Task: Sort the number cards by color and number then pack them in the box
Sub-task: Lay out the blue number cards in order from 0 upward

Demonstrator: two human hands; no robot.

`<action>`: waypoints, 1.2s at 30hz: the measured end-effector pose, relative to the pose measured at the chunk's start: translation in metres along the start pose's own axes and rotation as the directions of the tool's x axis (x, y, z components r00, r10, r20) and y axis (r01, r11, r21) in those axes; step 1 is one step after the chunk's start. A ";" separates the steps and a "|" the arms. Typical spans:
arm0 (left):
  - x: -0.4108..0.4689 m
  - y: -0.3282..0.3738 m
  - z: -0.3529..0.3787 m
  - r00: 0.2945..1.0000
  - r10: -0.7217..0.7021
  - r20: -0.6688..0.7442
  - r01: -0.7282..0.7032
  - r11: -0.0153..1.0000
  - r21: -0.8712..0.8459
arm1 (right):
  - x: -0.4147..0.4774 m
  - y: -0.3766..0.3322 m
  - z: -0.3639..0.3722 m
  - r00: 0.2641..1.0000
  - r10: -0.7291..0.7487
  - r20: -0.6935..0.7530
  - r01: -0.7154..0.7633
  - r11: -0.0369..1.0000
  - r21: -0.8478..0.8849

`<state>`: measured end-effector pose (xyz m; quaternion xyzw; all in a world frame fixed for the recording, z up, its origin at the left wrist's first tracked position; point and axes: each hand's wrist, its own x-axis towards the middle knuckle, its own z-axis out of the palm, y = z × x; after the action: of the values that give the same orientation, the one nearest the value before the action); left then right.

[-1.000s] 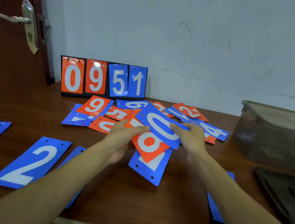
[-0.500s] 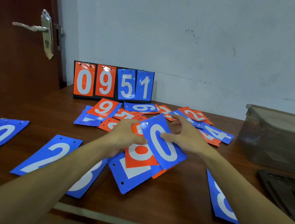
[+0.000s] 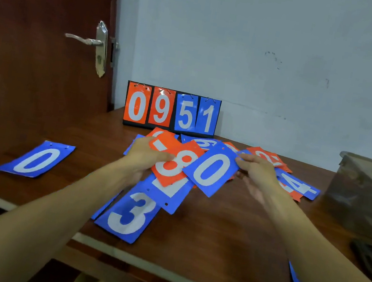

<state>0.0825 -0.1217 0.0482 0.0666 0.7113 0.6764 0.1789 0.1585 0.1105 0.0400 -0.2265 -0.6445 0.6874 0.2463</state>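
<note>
A brown wooden table [image 3: 224, 245] stands against a pale blue wall, with a dark red door on the left. Nearest on the table lies a blue card with a white 3 [image 3: 129, 216], and far off to the left lies a blue card with a white 0 [image 3: 35, 160]. Above the 3, the left hand [image 3: 145, 156] is closed on a fan of cards, with an orange card with a white 8 [image 3: 173, 164] on top. The right hand [image 3: 257, 171] pinches the top edge of another blue card with a white 0 [image 3: 211, 169]. This card is tilted, and its long side runs from near-left up to far-right. I think the sorting step is going on, and this 0 should go next to the other 0 on the left. Behind the hands is a messy pile of orange and blue cards [image 3: 272, 162]. A see-through plastic box [image 3: 367, 196] waits on the right. At the back stands a black flip scoreboard [image 3: 171, 110] showing 0951.
</note>
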 end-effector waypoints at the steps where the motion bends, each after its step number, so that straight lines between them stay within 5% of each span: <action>1: 0.004 -0.002 -0.011 0.996 0.042 -0.073 -0.046 0.998 -0.051 | -0.001 0.004 0.007 0.999 0.039 0.022 -0.039 0.999 0.027; 8: 0.013 -0.004 -0.118 0.878 0.176 -0.444 -0.276 0.946 -0.171 | -0.004 0.022 0.087 0.991 0.124 0.046 -0.126 0.991 0.046; 14: 0.003 -0.007 -0.194 0.899 0.134 -0.417 -0.270 0.919 -0.286 | -0.011 0.031 0.185 0.986 0.085 0.144 -0.086 0.996 -0.001; 20: 0.000 -0.017 -0.237 0.910 0.073 -0.407 -0.229 0.909 -0.348 | -0.030 0.043 0.286 0.918 0.059 0.391 -0.011 0.992 -0.122; 25: 0.008 -0.027 -0.263 0.894 0.056 -0.445 -0.233 0.906 -0.354 | -0.040 0.066 0.347 0.836 0.024 0.549 0.198 0.919 -0.342; 29: 0.013 -0.039 -0.269 0.895 0.056 -0.443 -0.207 0.931 -0.302 | -0.045 0.073 0.361 0.756 -0.196 0.624 0.581 0.639 -0.504; 31: 0.016 -0.043 -0.268 0.896 0.063 -0.439 -0.205 0.936 -0.284 | -0.044 0.072 0.361 0.715 -0.230 0.660 0.651 0.564 -0.508; 33: 0.018 -0.044 -0.263 0.901 0.069 -0.429 -0.201 0.941 -0.271 | -0.036 0.073 0.355 0.752 -0.224 0.619 0.616 0.573 -0.540; 36: 0.022 -0.042 -0.251 0.911 0.088 -0.403 -0.196 0.952 -0.234 | -0.017 0.071 0.334 0.887 -0.166 0.431 0.397 0.749 -0.530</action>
<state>-0.0183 -0.3528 0.0083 -0.0416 0.6273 0.7776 -0.0082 -0.0414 -0.1624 -0.0084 -0.0627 -0.8901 0.4285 0.1421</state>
